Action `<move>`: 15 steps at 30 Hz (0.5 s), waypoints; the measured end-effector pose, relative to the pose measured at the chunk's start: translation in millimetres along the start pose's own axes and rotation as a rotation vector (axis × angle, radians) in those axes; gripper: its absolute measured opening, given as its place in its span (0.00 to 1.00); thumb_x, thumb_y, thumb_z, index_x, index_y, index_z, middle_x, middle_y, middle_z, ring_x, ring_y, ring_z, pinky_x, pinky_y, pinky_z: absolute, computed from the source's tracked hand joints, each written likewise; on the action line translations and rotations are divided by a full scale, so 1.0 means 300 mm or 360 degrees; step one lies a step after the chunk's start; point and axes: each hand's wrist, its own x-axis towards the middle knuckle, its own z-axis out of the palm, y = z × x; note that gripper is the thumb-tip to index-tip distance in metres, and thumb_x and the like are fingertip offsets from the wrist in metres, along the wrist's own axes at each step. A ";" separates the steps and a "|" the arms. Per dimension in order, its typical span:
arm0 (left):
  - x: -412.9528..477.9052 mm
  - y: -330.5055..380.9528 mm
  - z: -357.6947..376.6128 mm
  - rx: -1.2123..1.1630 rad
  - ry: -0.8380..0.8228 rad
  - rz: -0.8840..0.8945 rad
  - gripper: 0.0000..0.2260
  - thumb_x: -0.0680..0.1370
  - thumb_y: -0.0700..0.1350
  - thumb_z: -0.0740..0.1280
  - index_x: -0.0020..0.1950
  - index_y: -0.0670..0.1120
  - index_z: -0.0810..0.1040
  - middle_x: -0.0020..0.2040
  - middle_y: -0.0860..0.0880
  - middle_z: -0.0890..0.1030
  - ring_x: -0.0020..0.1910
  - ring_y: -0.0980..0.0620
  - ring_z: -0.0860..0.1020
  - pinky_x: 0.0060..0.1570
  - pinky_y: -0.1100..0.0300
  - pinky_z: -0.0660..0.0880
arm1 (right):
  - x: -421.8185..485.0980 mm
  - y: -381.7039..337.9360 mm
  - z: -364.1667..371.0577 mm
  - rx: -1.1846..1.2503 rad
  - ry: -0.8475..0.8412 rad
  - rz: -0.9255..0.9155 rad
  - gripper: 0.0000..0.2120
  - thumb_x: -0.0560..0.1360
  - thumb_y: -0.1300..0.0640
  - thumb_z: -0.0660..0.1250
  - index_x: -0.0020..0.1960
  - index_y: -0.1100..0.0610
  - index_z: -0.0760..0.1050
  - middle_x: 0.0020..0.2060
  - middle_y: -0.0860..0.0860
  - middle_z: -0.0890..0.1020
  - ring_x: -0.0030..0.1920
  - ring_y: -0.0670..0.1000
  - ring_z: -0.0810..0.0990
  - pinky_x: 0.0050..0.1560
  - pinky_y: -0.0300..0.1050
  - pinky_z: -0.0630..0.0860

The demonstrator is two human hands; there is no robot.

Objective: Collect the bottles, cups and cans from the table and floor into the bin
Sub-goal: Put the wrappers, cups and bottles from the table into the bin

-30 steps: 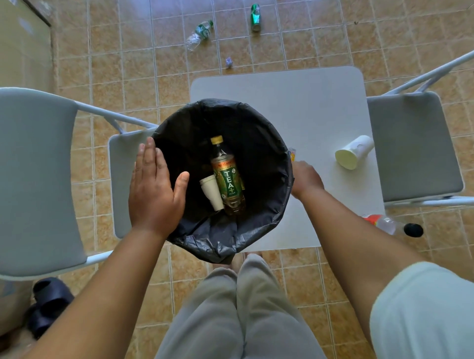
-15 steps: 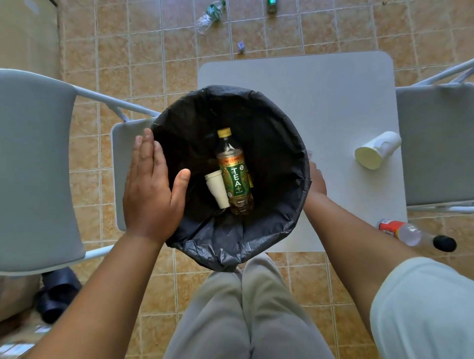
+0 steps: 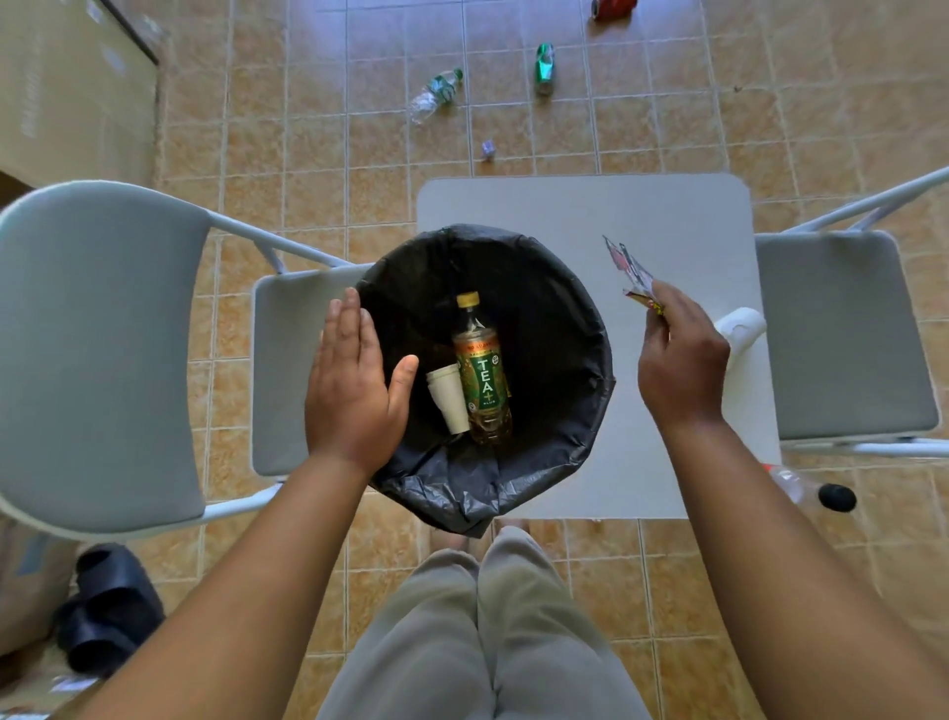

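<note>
Left hand (image 3: 354, 390) flat on the bin (image 3: 580, 308); right hand (image 3: 683, 370) pinches a wrapper (image 3: 630, 272), perhaps foil: released early, it could flutter onto the table (image 3: 565, 205).

The top edge cuts off the red metal can (image 3: 613, 7) on the far floor (image 3: 318, 128). The right hand (image 3: 680, 370) half hides the white paper cup (image 3: 745, 329); its crumpled wrapper's (image 3: 634, 275) print is unreadable.

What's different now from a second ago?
The right hand has risen from beside the bin, now pinching a crumpled wrapper. The left hand stays flat on the bin's rim; the tea bottle and paper cup inside are unchanged.
</note>
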 end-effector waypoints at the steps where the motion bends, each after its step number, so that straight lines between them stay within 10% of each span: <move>1: 0.000 0.000 -0.002 -0.0008 -0.0008 -0.0003 0.32 0.80 0.58 0.51 0.77 0.39 0.54 0.80 0.46 0.49 0.78 0.49 0.46 0.75 0.50 0.50 | -0.001 -0.049 -0.039 0.0067 0.0052 -0.0062 0.17 0.81 0.56 0.58 0.64 0.63 0.75 0.59 0.59 0.80 0.61 0.56 0.78 0.64 0.40 0.69; 6: -0.001 -0.002 -0.008 -0.0066 -0.0023 -0.0004 0.31 0.81 0.58 0.48 0.77 0.39 0.54 0.80 0.47 0.49 0.78 0.51 0.45 0.75 0.50 0.50 | -0.085 -0.247 -0.101 0.0247 -0.0018 -0.0431 0.17 0.80 0.61 0.60 0.67 0.63 0.73 0.63 0.58 0.77 0.66 0.54 0.74 0.69 0.44 0.67; 15: -0.001 -0.011 -0.002 -0.0108 -0.0008 0.0006 0.32 0.81 0.59 0.46 0.78 0.40 0.53 0.79 0.47 0.49 0.78 0.51 0.46 0.76 0.52 0.48 | -0.263 -0.380 0.103 -0.0164 -0.0965 -0.0655 0.24 0.78 0.57 0.64 0.72 0.62 0.66 0.73 0.59 0.66 0.76 0.59 0.55 0.73 0.54 0.60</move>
